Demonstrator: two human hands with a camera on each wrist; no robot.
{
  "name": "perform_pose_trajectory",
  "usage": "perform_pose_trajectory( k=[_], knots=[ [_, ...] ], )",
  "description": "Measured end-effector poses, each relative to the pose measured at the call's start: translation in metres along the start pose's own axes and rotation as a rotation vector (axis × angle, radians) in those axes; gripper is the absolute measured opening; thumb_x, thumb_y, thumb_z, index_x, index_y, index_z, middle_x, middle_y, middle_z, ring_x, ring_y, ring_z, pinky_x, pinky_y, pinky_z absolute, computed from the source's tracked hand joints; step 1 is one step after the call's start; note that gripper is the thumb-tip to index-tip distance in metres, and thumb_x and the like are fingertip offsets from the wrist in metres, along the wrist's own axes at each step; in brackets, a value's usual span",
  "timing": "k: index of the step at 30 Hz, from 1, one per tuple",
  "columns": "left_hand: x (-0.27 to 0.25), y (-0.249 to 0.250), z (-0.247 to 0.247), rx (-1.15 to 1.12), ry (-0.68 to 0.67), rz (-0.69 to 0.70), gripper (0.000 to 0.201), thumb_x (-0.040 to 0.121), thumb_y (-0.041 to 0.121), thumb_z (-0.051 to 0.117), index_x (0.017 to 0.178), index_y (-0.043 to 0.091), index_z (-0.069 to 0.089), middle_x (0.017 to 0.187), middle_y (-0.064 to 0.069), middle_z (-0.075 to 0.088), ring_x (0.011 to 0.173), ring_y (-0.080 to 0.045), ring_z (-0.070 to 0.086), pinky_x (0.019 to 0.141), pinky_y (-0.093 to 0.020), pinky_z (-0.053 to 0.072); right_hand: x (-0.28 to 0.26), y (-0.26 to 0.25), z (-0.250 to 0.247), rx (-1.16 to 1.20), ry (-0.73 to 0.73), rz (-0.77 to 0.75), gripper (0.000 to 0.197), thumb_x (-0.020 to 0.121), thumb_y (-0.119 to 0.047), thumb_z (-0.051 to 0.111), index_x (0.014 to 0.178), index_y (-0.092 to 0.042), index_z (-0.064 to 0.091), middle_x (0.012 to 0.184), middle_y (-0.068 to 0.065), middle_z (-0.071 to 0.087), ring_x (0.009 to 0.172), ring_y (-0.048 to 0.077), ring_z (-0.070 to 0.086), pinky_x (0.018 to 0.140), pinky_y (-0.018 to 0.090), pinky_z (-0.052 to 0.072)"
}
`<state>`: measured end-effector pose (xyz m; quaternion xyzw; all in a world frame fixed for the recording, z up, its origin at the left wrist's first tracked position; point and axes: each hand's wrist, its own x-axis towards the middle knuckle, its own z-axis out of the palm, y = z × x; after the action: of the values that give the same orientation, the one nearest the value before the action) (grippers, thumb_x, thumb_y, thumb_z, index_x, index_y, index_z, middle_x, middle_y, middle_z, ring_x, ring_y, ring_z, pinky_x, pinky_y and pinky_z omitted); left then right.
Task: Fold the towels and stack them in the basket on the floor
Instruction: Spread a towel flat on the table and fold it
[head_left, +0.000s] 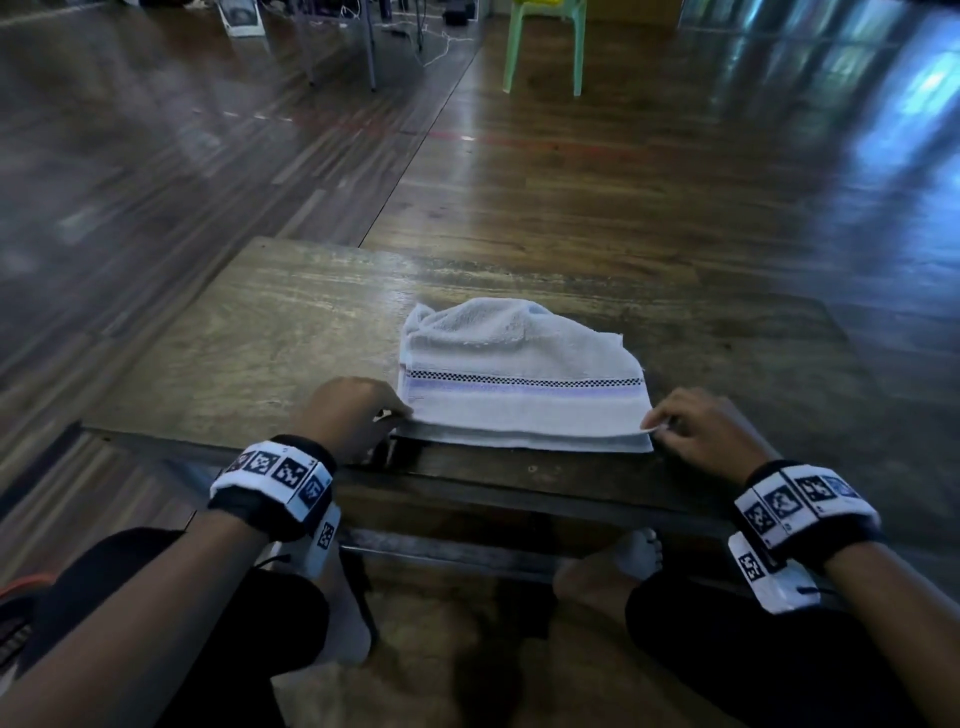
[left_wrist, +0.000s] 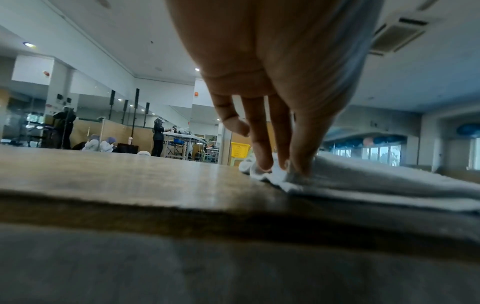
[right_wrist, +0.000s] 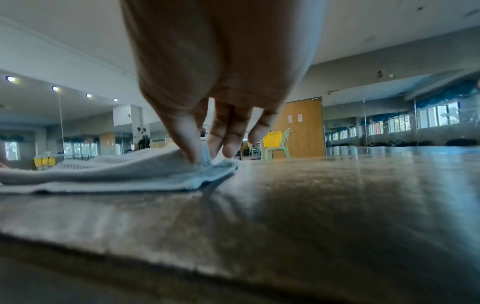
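A folded white towel (head_left: 522, 384) with a checked stripe lies on the bench (head_left: 249, 338), its near edge close to the bench's front edge. The left hand (head_left: 353, 415) pinches the towel's near left corner, and the right hand (head_left: 706, 428) pinches the near right corner, lifting the top layer slightly. A yellow basket (right_wrist: 272, 139) sits on a green chair (head_left: 545, 41) far behind.

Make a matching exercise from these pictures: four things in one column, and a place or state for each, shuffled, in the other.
Things:
1. towel
2. left hand
3. right hand
4. green chair

Places or states:
A. pinches the towel's near right corner
B. stands on the floor beyond the table
C. lies folded on the table
D. holds the towel's near left corner

Pairs: 1-C, 2-D, 3-A, 4-B
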<state>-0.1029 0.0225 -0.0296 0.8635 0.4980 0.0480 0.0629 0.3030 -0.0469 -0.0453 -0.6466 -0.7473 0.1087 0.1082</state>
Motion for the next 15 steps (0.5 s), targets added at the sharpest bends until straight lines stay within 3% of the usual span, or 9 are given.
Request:
perform_pose_trajectory(
  k=[4,9,13,15],
  knots=[
    [-0.003,-0.001,0.011,-0.006,-0.097,-0.014,0.022,0.090,0.030,0.058,0.108,0.029,0.069,0.111,0.008,0.068,0.094,-0.015,0.062,0.077,-0.028,0.048,-0.005,0.000,0.003,-0.003,-0.051,0.022,0.017,0.080,-0.014,0.067,0.089,-0.028,0.070,0.093,-0.003,0.063,0.088,0.015,0.059,0.085,0.045,0.048],
    [-0.007,-0.003,0.015,-0.018,-0.049,-0.030,0.025,0.091,0.026,0.055,0.113,0.026,0.067,0.114,0.005,0.068,0.099,-0.019,0.063,0.079,-0.029,0.048,-0.003,-0.002,-0.001,0.017,-0.091,0.044,0.016,0.081,-0.015,0.068,0.093,-0.025,0.072,0.091,-0.010,0.059,0.081,0.008,0.059,0.082,0.035,0.052],
    [-0.008,-0.005,0.014,-0.050,0.050,-0.054,0.022,0.090,0.023,0.058,0.108,0.021,0.071,0.109,0.001,0.070,0.097,-0.022,0.064,0.079,-0.030,0.046,0.000,-0.002,0.001,0.021,-0.115,0.045,0.014,0.082,-0.019,0.068,0.094,-0.024,0.072,0.088,-0.012,0.058,0.081,0.006,0.057,0.079,0.031,0.051],
    [-0.008,-0.004,0.015,-0.017,0.025,-0.041,0.022,0.090,0.022,0.057,0.107,0.021,0.071,0.111,0.003,0.069,0.099,-0.021,0.064,0.083,-0.030,0.044,0.001,-0.002,0.001,0.023,-0.123,0.042,0.014,0.081,-0.019,0.069,0.094,-0.024,0.072,0.086,-0.013,0.056,0.080,0.006,0.057,0.079,0.029,0.051]
  ],
)
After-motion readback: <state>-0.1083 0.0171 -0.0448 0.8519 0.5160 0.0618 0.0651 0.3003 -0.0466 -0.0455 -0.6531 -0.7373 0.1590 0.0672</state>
